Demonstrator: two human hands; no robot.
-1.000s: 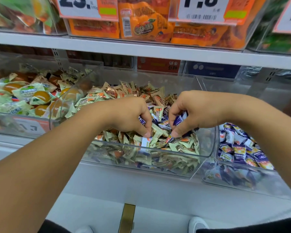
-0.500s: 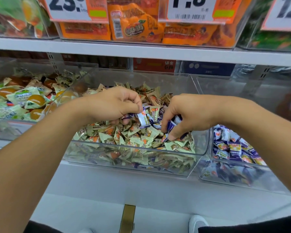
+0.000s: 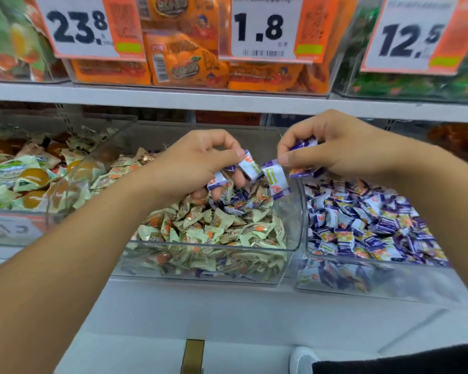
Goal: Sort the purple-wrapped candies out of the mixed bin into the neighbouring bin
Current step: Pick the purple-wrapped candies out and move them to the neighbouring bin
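Fingers of our left hand [image 3: 197,163] are curling around several purple-wrapped candies [image 3: 250,166], thumb and forefinger pinching one at frame center while others are sitting tucked under the lower fingers. Our right hand [image 3: 333,147] is likewise pinching a small clutch of them, one dangling from the fingertips [image 3: 283,157] and more showing above and below the thumb.

Half a second ago both hands were down among the wrappers; now we are lifting them clear of the mixed bin [image 3: 200,273], each loaded, which we are reading as the pick being done and the carry beginning.

Candies in hand are hanging over the right part of the mixed bin, just beside the clear wall dividing it from the neighbouring bin [image 3: 376,287] at center right, where the purple pile is already lying. A few purple wrappers are showing among the pale ones below our left fingers, so more sorting is waiting.
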